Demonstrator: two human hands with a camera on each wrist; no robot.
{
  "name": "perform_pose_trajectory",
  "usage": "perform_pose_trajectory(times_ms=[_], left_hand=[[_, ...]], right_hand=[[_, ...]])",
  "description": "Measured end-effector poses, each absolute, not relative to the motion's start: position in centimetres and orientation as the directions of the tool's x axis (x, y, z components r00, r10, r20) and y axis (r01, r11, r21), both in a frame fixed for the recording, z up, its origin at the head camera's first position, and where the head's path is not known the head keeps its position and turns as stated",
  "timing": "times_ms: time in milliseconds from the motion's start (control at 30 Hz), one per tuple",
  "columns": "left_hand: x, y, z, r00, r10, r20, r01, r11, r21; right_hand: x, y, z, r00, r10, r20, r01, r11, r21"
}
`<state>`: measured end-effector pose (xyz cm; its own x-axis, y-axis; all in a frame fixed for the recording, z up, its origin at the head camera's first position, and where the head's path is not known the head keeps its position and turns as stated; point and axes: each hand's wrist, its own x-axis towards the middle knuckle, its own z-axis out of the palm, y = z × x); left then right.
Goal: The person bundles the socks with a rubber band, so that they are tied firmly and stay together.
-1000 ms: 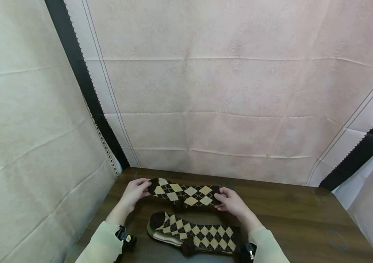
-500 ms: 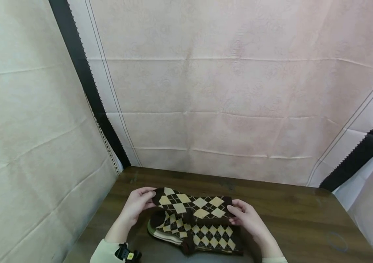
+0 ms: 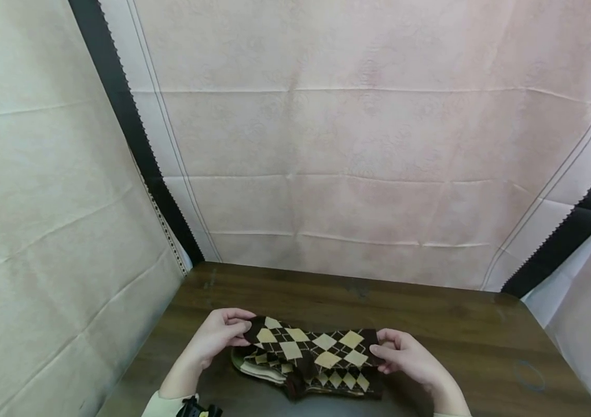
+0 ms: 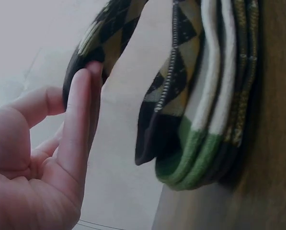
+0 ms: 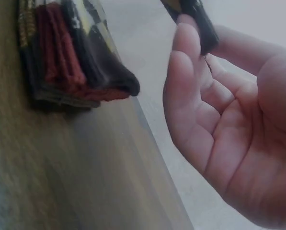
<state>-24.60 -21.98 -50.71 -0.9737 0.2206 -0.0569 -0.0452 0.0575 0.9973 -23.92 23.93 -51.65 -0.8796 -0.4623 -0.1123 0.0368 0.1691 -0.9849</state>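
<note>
- Lying nearest me on the worktop point(image 3: 446, 327) is the stack of socks point(image 3: 344, 381), toes to my left, openings to my right. From the left wrist I see green toes point(image 4: 195, 151) among the layers; from the right wrist, red openings point(image 5: 59, 52).
- My left sleeve point(image 3: 161, 406) and the black band point(image 3: 188, 408) at that wrist show at the bottom edge.
- Just above the stack, partly covering it from my head view, is the diamond-patterned sock point(image 3: 326, 343). Both wrist views show a gap beneath its ends, so I take it as not yet set down.
- My left hand point(image 3: 222, 335) pinches its dark toe between thumb and fingers; my right hand point(image 3: 410, 357) pinches the opening the same way. Neither has let go.
- I judge the step in hand to be placing this sock on the stack, since toe, heel and opening face the same way as those below.
- The next move, I think, calls for bringing both ends down together, edges lined up and fabric smooth, then releasing without dragging the layers.
- Farther right on the worktop lies a faint bluish ring point(image 3: 529, 376); beyond everything hangs a pale creased cloth point(image 3: 368, 145).
</note>
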Motion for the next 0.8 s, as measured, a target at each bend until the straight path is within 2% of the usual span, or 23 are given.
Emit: perform_pose_trajectory(times_ms=[400, 800], left_hand=[[-23.9, -22.4, -50.2, -0.946, 0.309, -0.101, -0.049, 0.173, 0.984], [-23.8, -22.0, -51.4, -0.947, 0.290, -0.140, -0.057, 0.278, 0.959]], right_hand=[[-23.4, 24.0, -51.8, -0.833, -0.531, -0.153, 0.002, 0.274, -0.962], [-22.8, 23.4, -52.3, -0.865, -0.463, -0.195, -0.014, 0.410, -0.912]])
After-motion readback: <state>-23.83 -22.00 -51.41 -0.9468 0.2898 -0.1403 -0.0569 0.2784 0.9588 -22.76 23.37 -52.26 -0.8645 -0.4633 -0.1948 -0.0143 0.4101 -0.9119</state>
